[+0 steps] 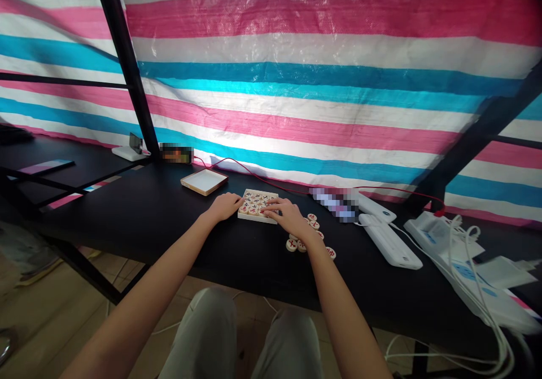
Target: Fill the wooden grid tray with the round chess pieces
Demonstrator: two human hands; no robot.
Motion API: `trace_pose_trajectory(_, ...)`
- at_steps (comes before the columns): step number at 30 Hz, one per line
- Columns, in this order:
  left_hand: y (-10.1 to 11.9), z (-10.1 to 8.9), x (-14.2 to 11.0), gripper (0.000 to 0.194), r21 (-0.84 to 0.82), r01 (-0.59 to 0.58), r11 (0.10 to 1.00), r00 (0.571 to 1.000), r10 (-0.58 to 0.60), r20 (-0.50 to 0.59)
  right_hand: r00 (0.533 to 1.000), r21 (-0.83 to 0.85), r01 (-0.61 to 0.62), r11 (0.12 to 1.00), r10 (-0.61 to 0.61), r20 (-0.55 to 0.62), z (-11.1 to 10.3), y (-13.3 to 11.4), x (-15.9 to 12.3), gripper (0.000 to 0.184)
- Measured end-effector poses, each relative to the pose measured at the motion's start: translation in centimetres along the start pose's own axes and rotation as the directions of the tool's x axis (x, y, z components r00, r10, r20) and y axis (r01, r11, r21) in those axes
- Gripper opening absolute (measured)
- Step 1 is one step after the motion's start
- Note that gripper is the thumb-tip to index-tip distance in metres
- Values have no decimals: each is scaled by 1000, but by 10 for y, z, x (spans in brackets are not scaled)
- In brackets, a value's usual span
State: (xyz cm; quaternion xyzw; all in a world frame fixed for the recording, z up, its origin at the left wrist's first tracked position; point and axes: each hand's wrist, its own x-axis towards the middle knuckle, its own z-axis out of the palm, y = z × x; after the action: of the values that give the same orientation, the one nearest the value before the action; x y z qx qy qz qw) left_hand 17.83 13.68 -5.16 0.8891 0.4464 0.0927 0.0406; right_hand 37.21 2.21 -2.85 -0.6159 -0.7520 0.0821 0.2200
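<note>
A shallow white box [274,221] lies on the dark table, filled with rows of round wooden xiangqi pieces [255,200] marked with red and dark characters. My left hand [226,205] grips the left side of the box, its fingers close together at the edge. From the right, my right hand [288,217] reaches over the box, fingers bent and tips on a red-marked xiangqi piece [262,211] near the front right corner. Loose red-marked pieces [302,245] are scattered beside and partly beneath my right wrist. Behind my left hand sits the box lid [204,182], inner side up.
White power banks [392,242] and a power strip [457,271] with tangled white cables occupy the right side. A thin red cable [254,171] runs along the back by the striped sheet [296,113]. A black metal post [127,57] rises at the left.
</note>
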Motion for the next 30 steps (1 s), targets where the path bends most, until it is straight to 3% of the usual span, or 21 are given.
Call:
trace_pose_trajectory(10,-1,2,1,52,4,-14,1000,1000,14,-8,996,-25,63,998,-64,-60,4,-5,0,31)
trace_pose_trajectory(16,-1,2,1,51,0,-12,1000,1000,12,-9,995,-67,98,993,-98,9,14,-11,1,30)
trace_pose_trajectory(30,-2,3,2,51,11,-9,1000,1000,9,-6,996,-73,93,993,-92,19,12,-9,1,30)
